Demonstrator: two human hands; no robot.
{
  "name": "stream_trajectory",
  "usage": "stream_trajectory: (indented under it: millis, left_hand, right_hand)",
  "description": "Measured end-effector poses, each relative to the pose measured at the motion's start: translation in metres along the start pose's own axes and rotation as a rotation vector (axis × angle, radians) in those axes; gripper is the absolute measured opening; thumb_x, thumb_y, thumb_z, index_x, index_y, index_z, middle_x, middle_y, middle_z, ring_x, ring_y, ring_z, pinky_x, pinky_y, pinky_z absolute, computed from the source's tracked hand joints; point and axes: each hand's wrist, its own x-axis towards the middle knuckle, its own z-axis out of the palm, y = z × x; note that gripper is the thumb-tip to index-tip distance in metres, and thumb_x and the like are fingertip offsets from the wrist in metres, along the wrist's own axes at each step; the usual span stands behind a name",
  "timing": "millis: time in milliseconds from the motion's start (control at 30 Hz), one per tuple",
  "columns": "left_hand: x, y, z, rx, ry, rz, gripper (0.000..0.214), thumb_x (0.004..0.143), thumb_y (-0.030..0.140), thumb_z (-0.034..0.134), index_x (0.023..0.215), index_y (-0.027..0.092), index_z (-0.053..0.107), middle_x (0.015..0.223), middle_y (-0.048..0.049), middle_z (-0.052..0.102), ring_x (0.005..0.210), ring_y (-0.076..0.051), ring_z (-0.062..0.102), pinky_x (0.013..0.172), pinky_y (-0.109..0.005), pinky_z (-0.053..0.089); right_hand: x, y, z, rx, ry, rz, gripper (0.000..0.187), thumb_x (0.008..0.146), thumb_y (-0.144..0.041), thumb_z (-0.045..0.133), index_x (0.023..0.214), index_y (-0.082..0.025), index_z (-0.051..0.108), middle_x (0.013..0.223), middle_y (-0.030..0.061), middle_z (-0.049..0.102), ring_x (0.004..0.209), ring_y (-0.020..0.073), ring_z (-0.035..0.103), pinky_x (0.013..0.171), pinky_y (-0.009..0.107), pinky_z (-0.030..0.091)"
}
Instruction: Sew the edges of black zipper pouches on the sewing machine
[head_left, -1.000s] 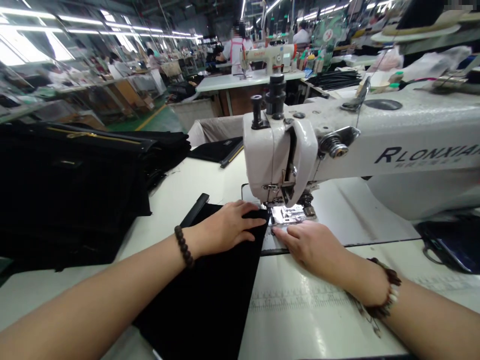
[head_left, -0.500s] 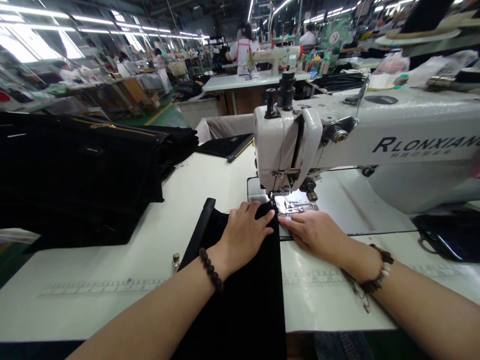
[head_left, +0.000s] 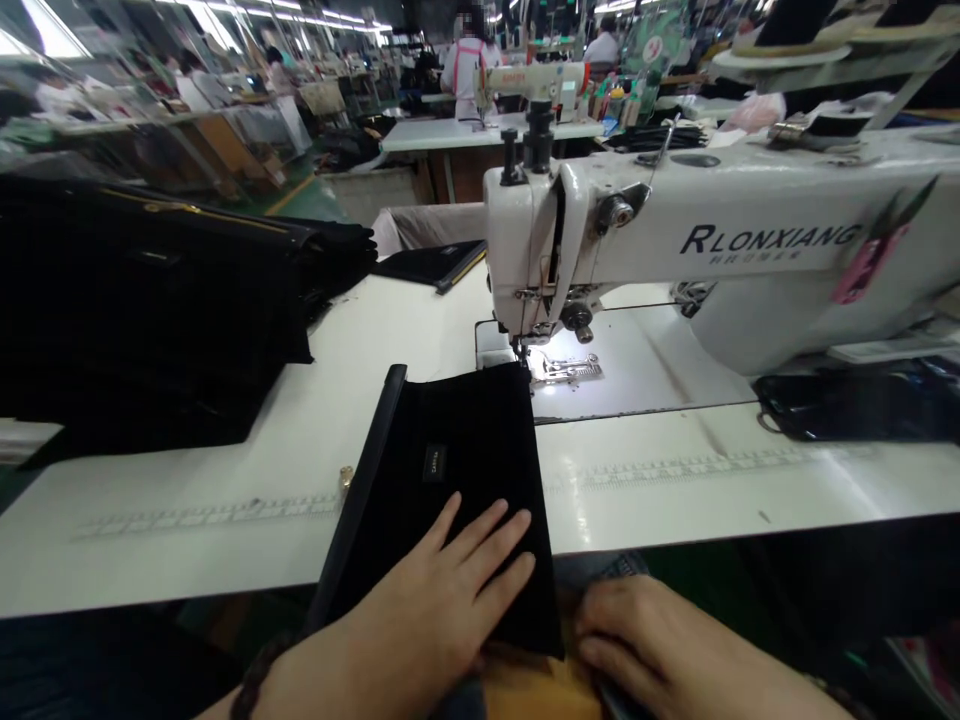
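Observation:
A black fabric panel (head_left: 480, 420) with a small label (head_left: 434, 463) lies under the needle area of the white sewing machine (head_left: 555, 240), its upper right corner at the presser foot (head_left: 522, 352). A dark trim strip (head_left: 367, 470) runs along its left edge. My left hand (head_left: 457, 590) rests flat on the panel's lower part, fingers spread. Beyond the table's front edge, my right hand (head_left: 637, 640) is low with its fingers curled, beside the panel's lower right corner. Whatever those fingers hold is hidden. Yellowish material (head_left: 540, 690) shows below the panel, blurred.
A thick stack of black pieces (head_left: 150, 320) covers the table's left side. Another black piece with a zipper (head_left: 435, 264) lies behind the machine head. A dark pouch (head_left: 855, 400) sits at right, and pink-handled snips (head_left: 874, 262) are on the machine arm. Co-workers sit or stand farther back.
Both hands have moved from the needle area toward the front edge. The left slid down the panel, uncovering its label; the right left the machine bed. The camera view has shifted.

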Motion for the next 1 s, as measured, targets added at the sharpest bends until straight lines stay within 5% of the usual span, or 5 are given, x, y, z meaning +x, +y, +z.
stream_trajectory:
  millis: [200,400,667,1000]
  left_hand:
    - [-0.015,-0.002,0.012,-0.153,0.303,-0.075,0.052,0.075,-0.001,0.035,0.125,0.012,0.043,0.13,-0.0103,0.047,0.121,-0.019,0.043,0.099,-0.037,0.041]
    - [-0.02,0.003,0.001,-0.282,0.586,-0.145,0.044,0.081,0.002,0.035,0.12,0.016,0.048,0.118,-0.0057,0.057,0.108,-0.014,0.053,0.092,-0.024,0.047]
    - [-0.018,0.006,0.008,-0.101,0.476,0.087,0.036,0.084,0.001,0.035,0.113,0.01,0.054,0.114,-0.0111,0.059,0.11,-0.021,0.05,0.088,-0.037,0.049]
    - [-0.002,0.024,0.028,-0.064,0.474,0.055,0.03,0.089,0.008,0.034,0.109,0.01,0.057,0.108,-0.0125,0.061,0.091,-0.024,0.057,0.073,-0.041,0.053]
  right_hand:
    - [0.03,0.025,0.044,0.718,0.125,-0.057,0.033,0.082,-0.045,0.051,0.095,-0.015,0.055,0.08,0.0034,0.057,0.07,0.014,0.053,0.062,0.025,0.042]
    - [0.043,0.017,0.052,0.84,0.094,0.037,0.046,0.069,-0.06,0.058,0.064,-0.015,0.052,0.056,-0.0035,0.045,0.048,0.0076,0.043,0.049,0.021,0.038]
    - [0.028,0.01,0.048,0.782,0.129,0.119,0.042,0.072,-0.052,0.058,0.055,-0.015,0.047,0.048,-0.0025,0.048,0.042,0.0066,0.041,0.043,0.019,0.029]
    - [0.025,0.004,0.046,0.846,0.122,0.036,0.036,0.075,-0.044,0.06,0.057,-0.013,0.052,0.052,-0.0023,0.051,0.046,0.0066,0.042,0.046,0.018,0.032]
